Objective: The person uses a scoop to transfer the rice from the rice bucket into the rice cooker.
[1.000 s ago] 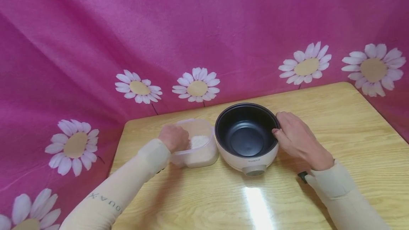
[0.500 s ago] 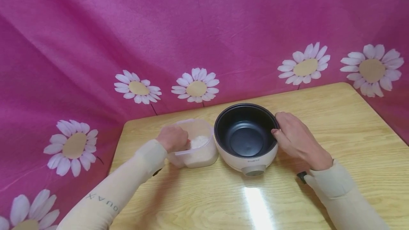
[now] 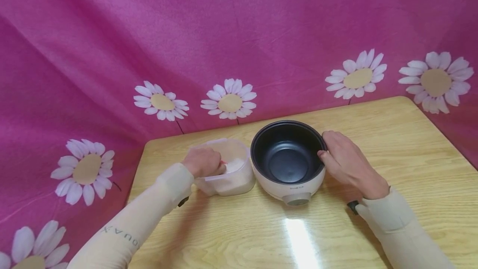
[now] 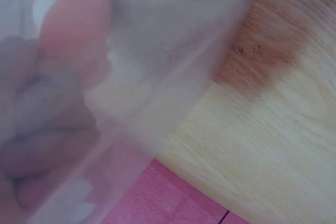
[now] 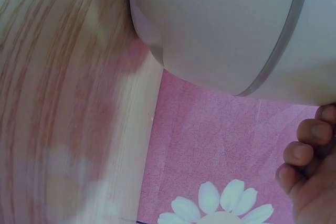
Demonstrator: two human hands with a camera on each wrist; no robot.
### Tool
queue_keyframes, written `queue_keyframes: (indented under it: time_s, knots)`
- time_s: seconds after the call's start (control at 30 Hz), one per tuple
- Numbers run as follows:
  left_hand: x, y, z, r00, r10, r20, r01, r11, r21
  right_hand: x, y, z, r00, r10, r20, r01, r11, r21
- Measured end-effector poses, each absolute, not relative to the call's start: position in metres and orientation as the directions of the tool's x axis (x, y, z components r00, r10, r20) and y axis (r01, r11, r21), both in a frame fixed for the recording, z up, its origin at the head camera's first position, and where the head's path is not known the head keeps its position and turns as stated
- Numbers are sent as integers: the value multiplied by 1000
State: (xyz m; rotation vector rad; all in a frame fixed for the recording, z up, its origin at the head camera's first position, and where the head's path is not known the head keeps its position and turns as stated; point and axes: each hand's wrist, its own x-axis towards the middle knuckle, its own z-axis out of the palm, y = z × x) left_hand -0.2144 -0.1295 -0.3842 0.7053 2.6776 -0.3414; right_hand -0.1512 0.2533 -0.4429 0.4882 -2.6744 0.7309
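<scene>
A clear plastic container (image 3: pixel 236 182) with white grains (image 3: pixel 234 165), apparently rice, stands left of an electric cooking pot (image 3: pixel 267 185). My left hand (image 3: pixel 203 162) is down inside the container, fingers curled round a red scoop (image 3: pixel 223 162). Through the blurry container wall, the left wrist view shows the scoop's rounded end (image 4: pixel 79 19) beyond the curled fingers (image 4: pixel 47 103). The pot has a black inner bowl (image 3: pixel 289 163), bare inside, and a front knob (image 3: pixel 296 199). My right hand (image 3: pixel 345 163) grips its right rim, thumb on top; the right wrist view shows curled fingers beside the pale outer wall (image 5: pixel 210 30).
Both vessels rest on a wooden table (image 3: pixel 239 227), close beside each other. A pink cloth (image 3: pixel 239 45) with daisies hangs behind and to the left of the table. A bright reflection lies on the tabletop in front of the pot.
Inside the container my left hand has shifted slightly, its fingers a little further right over the grains, and more of the red scoop shows. The right hand and pot have stayed put.
</scene>
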Motion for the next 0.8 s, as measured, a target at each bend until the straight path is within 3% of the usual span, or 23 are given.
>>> queue_keyframes:
  time_s: [0.17, 0.53, 0.8]
  knots:
    - [-215, -129, -385, -817, 434, -380, 508, 853, -120, -151, 253, -443, -889, -236, 393, -403, 812, -423]
    - [-213, -129, -387, -811, 455, -367, 467, 882, 63, -151, 253, -443, -895, -232, 380, -395, 808, -437]
    - [-215, -130, -389, -819, 479, -315, 463, 877, 131, -151, 253, -443, -896, -227, 381, -393, 806, -443]
